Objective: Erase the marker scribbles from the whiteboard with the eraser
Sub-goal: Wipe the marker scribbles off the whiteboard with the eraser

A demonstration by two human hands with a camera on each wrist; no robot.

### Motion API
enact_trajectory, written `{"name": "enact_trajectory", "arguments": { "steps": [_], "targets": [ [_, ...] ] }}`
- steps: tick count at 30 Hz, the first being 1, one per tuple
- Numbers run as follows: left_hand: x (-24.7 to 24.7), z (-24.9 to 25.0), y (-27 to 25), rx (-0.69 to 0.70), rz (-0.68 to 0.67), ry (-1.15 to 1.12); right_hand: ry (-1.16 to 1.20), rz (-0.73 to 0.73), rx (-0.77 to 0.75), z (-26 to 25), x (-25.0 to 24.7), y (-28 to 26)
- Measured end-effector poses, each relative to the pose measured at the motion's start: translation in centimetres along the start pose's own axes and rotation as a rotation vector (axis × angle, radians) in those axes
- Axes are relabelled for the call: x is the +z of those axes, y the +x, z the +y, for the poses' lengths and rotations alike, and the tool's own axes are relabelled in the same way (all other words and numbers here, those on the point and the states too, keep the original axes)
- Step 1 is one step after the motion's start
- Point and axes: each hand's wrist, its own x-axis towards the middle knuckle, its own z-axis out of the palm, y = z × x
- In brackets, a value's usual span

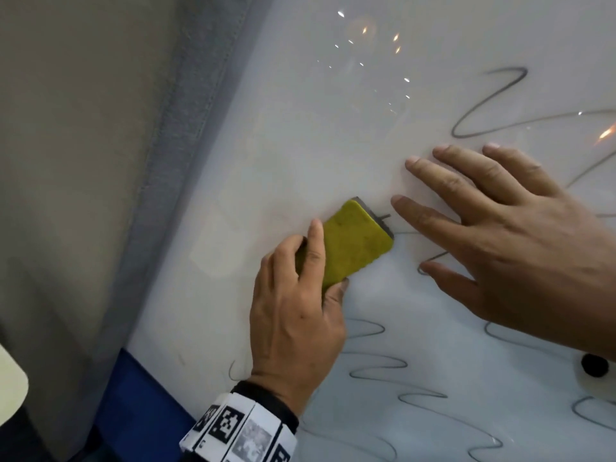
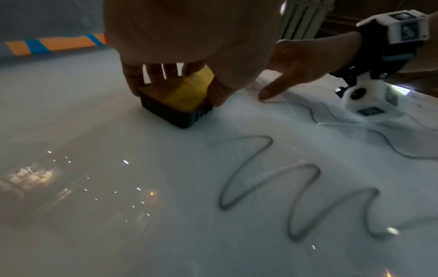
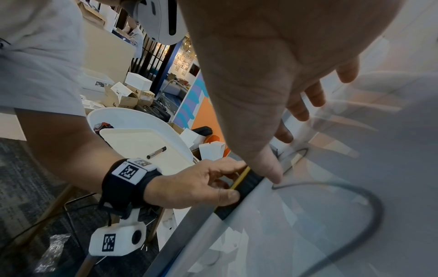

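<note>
On the left of the head view we see a bare stretch of the whiteboard (image 1: 300,135), with no marks on it. Next comes our left hand (image 1: 293,315), its fingers (image 1: 316,248) curled round the eraser (image 1: 353,241), yellow back up and dark felt pressed flat to the board. The eraser's long axis runs up and to the right, straight toward the nearest scribbles (image 1: 493,105), whose closest stroke sits just off its far corner. Further right, our right hand (image 1: 520,235) lies spread and flat on the board, fingers straight and holding nothing, resting over part of the marks. So the ink lies to the right of and below the eraser, and we judge the left hand nearer to it; the right hand will likely have to shift aside.
</note>
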Motion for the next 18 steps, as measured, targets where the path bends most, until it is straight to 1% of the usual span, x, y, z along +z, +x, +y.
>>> {"name": "enact_trajectory", "arguments": {
  "steps": [1,4,5,11,14,15,16,18],
  "targets": [
    [-0.2,-0.1,0.4,-0.022,0.006,-0.017,0.0,0.003,0.002,-0.1,0.0,0.0],
    [-0.5,0.3,1.6,-0.153,0.049,-0.093,0.011,0.002,-0.009,-0.2,-0.2,0.1],
    [-0.5,0.4,1.8,-0.166,0.056,-0.089,0.014,-0.004,-0.019,-0.1,-0.3,0.2],
    [-0.7,0.5,2.2,-0.138,0.025,-0.006,0.013,-0.055,-0.047,0.1,-0.2,0.6],
    [-0.9,0.6,2.6,-0.059,0.033,0.013,0.024,-0.066,-0.061,0.2,-0.2,0.7],
    [-0.9,0.6,2.7,-0.052,0.036,0.018,0.031,-0.066,-0.063,0.3,-0.3,0.7],
    [-0.8,0.6,2.8,-0.074,0.039,0.014,0.034,-0.065,-0.063,0.4,-0.3,0.7],
    [-0.9,1.3,2.7,-0.166,0.041,-0.033,0.03,-0.06,-0.064,0.5,-0.4,0.8]
  ]
}}
